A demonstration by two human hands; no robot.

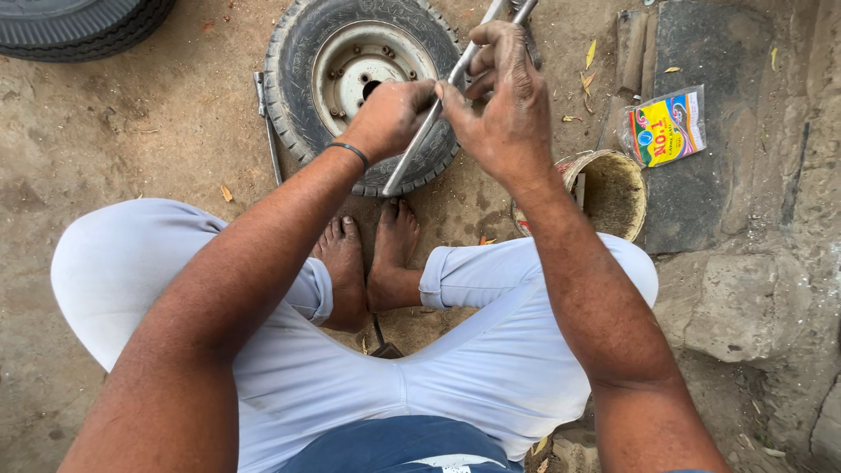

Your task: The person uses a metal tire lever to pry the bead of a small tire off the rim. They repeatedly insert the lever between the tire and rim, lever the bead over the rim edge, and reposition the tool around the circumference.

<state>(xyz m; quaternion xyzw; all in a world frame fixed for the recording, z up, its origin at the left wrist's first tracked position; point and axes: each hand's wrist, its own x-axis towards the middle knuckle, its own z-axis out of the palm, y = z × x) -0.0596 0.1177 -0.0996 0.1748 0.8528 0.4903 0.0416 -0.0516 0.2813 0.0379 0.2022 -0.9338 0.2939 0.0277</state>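
Hands meet over the small wheel, both of yours closed on the same long metal bar (429,131). Your left hand (392,116) is curled into a fist around the bar's middle, a dark band sitting on the wrist just behind it. Your right hand (499,105) wraps the bar just above the left one, fingers folded over the shaft, the two hands touching at the knuckles. The bar runs on a slant, its lower end down below your left hand against the tyre's tread, its upper end rising past your right hand and out of the top of the view. Directly beneath both hands lies the small wheel (315,61), flat on the dirt ground (158,131), its pale steel rim with bolt holes showing just beyond your left hand. A thin metal rod (267,131) lies on the ground against the tyre's far side from your right hand. Near your right forearm sits a round, worn bucket (618,188), and beyond it a colourful plastic packet (667,127) on a dark mat (701,193). Your bare feet (368,263) are tucked together below the hands, touching the tyre's near edge, knees spread in white trousers. Another large tyre (79,26) lies well off past your left hand.
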